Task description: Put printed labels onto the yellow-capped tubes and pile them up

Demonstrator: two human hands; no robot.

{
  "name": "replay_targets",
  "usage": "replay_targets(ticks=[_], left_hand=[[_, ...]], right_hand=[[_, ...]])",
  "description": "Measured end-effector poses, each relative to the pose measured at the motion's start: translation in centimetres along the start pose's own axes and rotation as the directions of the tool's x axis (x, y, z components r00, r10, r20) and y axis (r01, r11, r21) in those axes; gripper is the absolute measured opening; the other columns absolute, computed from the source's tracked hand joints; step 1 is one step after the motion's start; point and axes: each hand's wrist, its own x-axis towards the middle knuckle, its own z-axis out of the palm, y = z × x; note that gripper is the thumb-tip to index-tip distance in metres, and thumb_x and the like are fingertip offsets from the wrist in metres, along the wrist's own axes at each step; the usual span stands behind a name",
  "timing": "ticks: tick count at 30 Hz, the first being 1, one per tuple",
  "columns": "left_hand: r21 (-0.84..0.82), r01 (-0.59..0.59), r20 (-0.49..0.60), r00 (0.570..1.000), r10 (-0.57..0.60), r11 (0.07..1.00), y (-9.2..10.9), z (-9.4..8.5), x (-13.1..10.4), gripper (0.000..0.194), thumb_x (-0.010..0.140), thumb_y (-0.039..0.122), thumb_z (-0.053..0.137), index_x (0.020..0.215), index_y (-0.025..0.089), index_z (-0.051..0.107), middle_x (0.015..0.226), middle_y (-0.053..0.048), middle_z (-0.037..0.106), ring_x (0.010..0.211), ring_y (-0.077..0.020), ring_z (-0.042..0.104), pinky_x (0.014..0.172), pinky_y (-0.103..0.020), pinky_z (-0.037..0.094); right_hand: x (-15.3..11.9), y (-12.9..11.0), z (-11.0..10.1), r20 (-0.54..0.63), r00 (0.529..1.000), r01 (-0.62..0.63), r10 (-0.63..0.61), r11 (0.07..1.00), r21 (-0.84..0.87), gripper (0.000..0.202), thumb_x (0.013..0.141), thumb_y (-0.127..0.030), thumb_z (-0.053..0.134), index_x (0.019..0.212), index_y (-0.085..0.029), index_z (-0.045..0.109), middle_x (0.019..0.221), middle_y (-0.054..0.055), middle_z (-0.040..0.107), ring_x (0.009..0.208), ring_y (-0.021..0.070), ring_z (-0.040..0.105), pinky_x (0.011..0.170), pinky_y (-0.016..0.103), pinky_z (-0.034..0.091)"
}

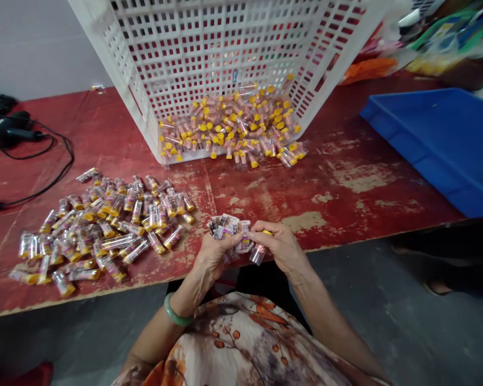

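My left hand is closed round a fanned bunch of small printed cards at the table's front edge. In my right hand is a small clear tube with a yellow cap, tilted downward. The right thumb and finger also pinch the edge of one printed card beside the bunch. On the table to the left lies a loose pile of capped tubes, with printed paper showing in them. More yellow-capped tubes with pinkish contents spill from a tipped white basket ahead of me.
The white plastic basket lies on its side at the back of the red table. A blue tray stands at the right. On the left lies a black corded device. Bags and a green basket crowd the back right.
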Motion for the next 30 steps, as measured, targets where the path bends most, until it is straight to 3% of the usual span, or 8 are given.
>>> replay_targets(ticks=[3,5,8,11,16,20,23,30], left_hand=[[-0.04,-0.103,-0.097,0.99,0.099,0.994,0.1,-0.5,0.1,0.041,0.045,0.016,0.087,0.08,0.013,0.067,0.077,-0.005,0.071,0.065,-0.0169,0.065,0.069,-0.031,0.054],[-0.067,-0.15,-0.152,0.979,0.139,0.986,0.3,-0.9,0.1,0.042,0.045,0.016,0.087,0.082,0.014,0.066,0.078,-0.004,0.071,0.066,-0.0164,0.066,0.071,-0.031,0.053],[-0.105,-0.195,-0.196,0.965,0.172,0.975,0.5,-1.3,0.0,0.044,0.047,0.017,0.087,0.085,0.014,0.066,0.08,-0.003,0.071,0.068,-0.0166,0.066,0.073,-0.032,0.053],[-0.145,-0.23,-0.222,0.955,0.195,0.962,0.7,-1.4,-0.2,0.043,0.047,0.017,0.087,0.084,0.014,0.065,0.078,-0.002,0.07,0.067,-0.016,0.065,0.072,-0.032,0.052],[-0.198,-0.17,-0.147,0.979,0.142,0.965,1.0,-0.8,-0.9,0.035,0.053,0.022,0.085,0.081,0.012,0.065,0.08,-0.005,0.07,0.068,-0.0161,0.064,0.071,-0.031,0.052],[-0.243,-0.143,-0.139,0.984,0.111,0.959,0.9,-0.5,-1.3,0.035,0.053,0.023,0.086,0.079,0.013,0.065,0.08,-0.002,0.069,0.064,-0.0131,0.063,0.07,-0.029,0.051],[-0.252,-0.164,-0.18,0.976,0.12,0.954,0.5,-0.3,-1.4,0.036,0.052,0.024,0.086,0.079,0.014,0.064,0.079,-0.001,0.069,0.064,-0.0127,0.063,0.071,-0.029,0.05],[-0.199,-0.282,-0.252,0.94,0.229,0.939,-0.1,0.0,-1.6,0.036,0.05,0.023,0.086,0.077,0.014,0.064,0.072,0.001,0.066,0.06,-0.0112,0.059,0.067,-0.027,0.049]], right_hand=[[0.2,0.1,-0.1,0.045,0.999,-0.022,0.019,0.998,0.055,0.033,0.071,-0.047,0.068,0.076,-0.015,0.066,0.056,-0.002,0.051,0.046,0.0063,0.041,0.038,0.017,0.029],[0.0,0.2,-0.4,0.101,0.995,0.005,-0.015,0.995,0.097,0.034,0.076,-0.048,0.064,0.082,-0.015,0.065,0.064,0.0,0.055,0.05,0.0077,0.045,0.041,0.019,0.035],[-0.8,0.3,-0.9,0.177,0.977,0.111,-0.121,0.992,0.063,0.027,0.079,-0.04,0.064,0.092,-0.017,0.064,0.081,0.003,0.059,0.059,0.01,0.054,0.056,0.025,0.048],[-1.8,0.7,-0.8,0.173,0.944,0.292,-0.282,0.956,-0.036,0.021,0.08,-0.033,0.064,0.097,-0.02,0.064,0.094,0.004,0.058,0.067,0.0124,0.06,0.064,0.029,0.051],[-3.1,0.9,0.6,0.132,0.799,0.589,-0.587,0.717,-0.372,0.019,0.082,-0.022,0.062,0.101,-0.023,0.066,0.098,0.006,0.059,0.091,0.019,0.06,0.079,0.035,0.05],[-3.4,1.2,1.7,0.075,0.638,0.685,-0.767,0.52,-0.511,0.03,0.081,-0.013,0.061,0.108,-0.024,0.065,0.098,0.006,0.06,0.087,0.0176,0.061,0.075,0.032,0.05],[-3.6,1.9,2.3,0.024,0.541,0.697,-0.84,0.432,-0.573,0.039,0.079,-0.008,0.062,0.115,-0.025,0.063,0.099,0.007,0.061,0.085,0.0176,0.061,0.071,0.031,0.052],[-4.0,3.1,2.9,0.041,0.482,0.672,-0.875,0.339,-0.658,0.038,0.08,-0.011,0.063,0.116,-0.022,0.061,0.099,0.009,0.063,0.086,0.0189,0.063,0.072,0.032,0.056]])
